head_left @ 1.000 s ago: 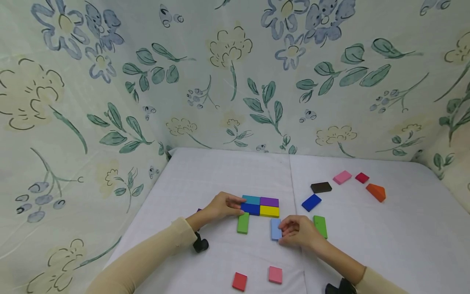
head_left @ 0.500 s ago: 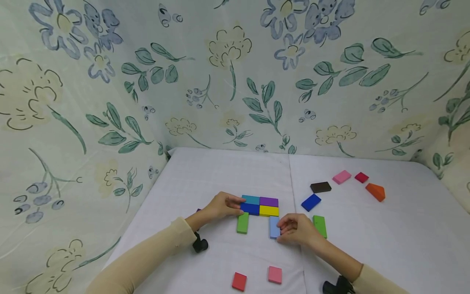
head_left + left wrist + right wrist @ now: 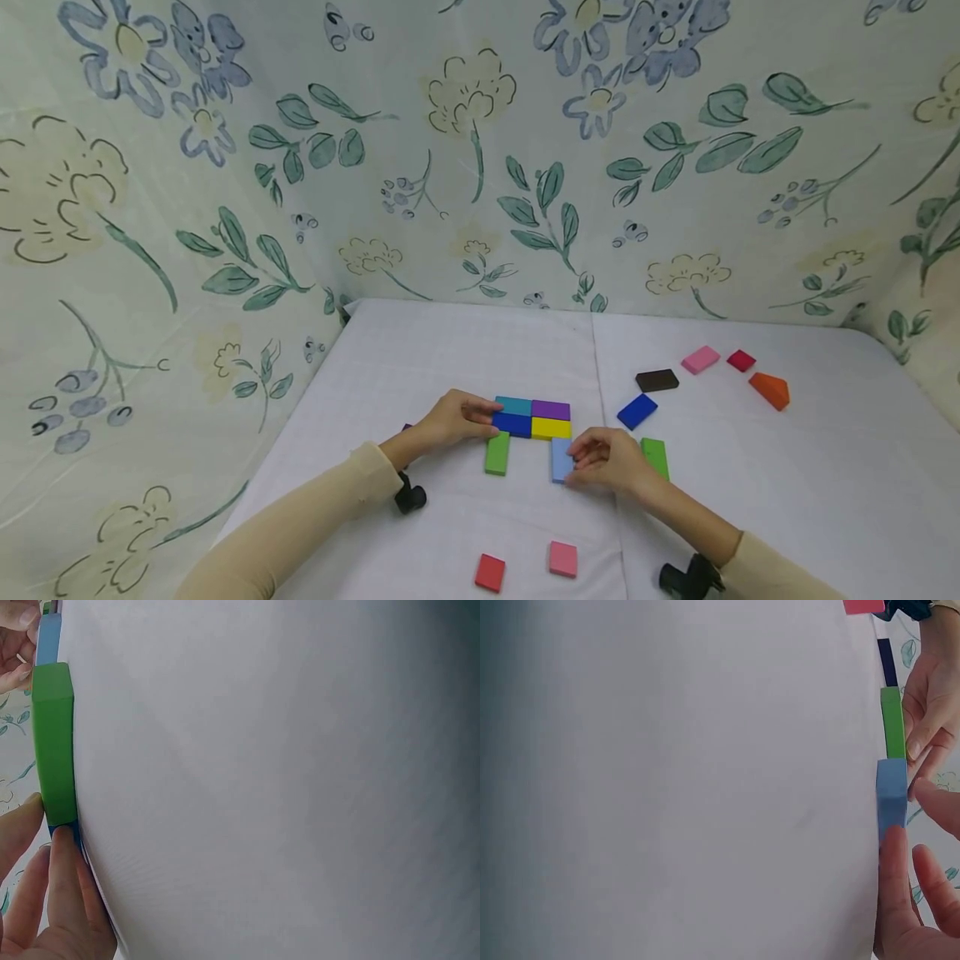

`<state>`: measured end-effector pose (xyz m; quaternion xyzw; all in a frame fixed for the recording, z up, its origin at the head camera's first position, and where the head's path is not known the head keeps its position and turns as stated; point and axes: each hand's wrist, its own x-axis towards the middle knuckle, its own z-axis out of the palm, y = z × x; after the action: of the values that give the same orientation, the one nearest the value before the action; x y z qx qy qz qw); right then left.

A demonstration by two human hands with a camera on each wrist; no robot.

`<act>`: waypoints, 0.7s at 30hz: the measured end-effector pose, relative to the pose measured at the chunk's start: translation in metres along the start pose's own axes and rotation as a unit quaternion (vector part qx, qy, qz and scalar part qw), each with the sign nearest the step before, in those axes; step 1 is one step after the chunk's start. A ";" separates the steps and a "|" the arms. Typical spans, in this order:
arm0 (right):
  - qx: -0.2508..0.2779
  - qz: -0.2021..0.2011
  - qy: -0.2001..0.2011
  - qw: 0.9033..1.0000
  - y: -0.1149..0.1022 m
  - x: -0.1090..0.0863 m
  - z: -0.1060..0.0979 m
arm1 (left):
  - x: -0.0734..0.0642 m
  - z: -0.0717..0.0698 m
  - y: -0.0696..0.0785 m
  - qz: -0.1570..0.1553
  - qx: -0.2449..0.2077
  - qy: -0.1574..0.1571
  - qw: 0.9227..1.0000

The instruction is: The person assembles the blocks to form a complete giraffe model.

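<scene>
In the head view, a two-by-two group of flat blocks lies on the white cloth: teal [image 3: 514,406], purple [image 3: 551,410], dark blue [image 3: 513,425] and yellow [image 3: 551,428]. My left hand [image 3: 457,421] touches the group's left side with its fingertips. Below the dark blue block, a green block [image 3: 497,453] stands lengthwise. A light blue block [image 3: 561,461] lies under the yellow one, its top end against or very near it. The right hand [image 3: 611,460] presses its fingertips to this block's right side. In the right wrist view, an extended finger [image 3: 894,862] meets the light blue block [image 3: 892,780].
Right of the right hand lie a second green block [image 3: 655,458], a blue block [image 3: 637,412] and a dark brown block [image 3: 657,381]. Farther back are pink [image 3: 701,359], red [image 3: 741,360] and orange [image 3: 770,391] blocks. Red [image 3: 490,573] and pink [image 3: 562,559] squares lie in front.
The right hand has slid the light blue block away from the person, up toward the yellow block. The left hand has stayed in place at the group.
</scene>
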<state>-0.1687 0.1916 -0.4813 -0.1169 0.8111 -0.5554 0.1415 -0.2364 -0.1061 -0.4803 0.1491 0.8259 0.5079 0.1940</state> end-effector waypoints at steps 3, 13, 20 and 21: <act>-0.007 0.003 0.018 1.000 -0.003 0.004 -0.005 | 0.000 0.000 0.001 0.000 0.000 0.001 1.000; -0.002 0.025 0.028 0.999 -0.008 0.025 -0.015 | -0.001 -0.003 0.001 -0.012 -0.003 -0.001 1.000; 0.001 0.039 0.019 0.999 -0.006 0.030 -0.013 | -0.005 -0.007 0.004 -0.010 -0.008 -0.008 1.000; 0.000 0.042 0.019 0.999 -0.005 0.031 -0.013 | -0.006 -0.009 0.004 -0.010 -0.010 -0.009 1.000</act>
<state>-0.2020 0.1901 -0.4748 -0.0725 0.8175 -0.5514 0.1493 -0.2347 -0.1137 -0.4718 0.1433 0.8207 0.5126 0.2077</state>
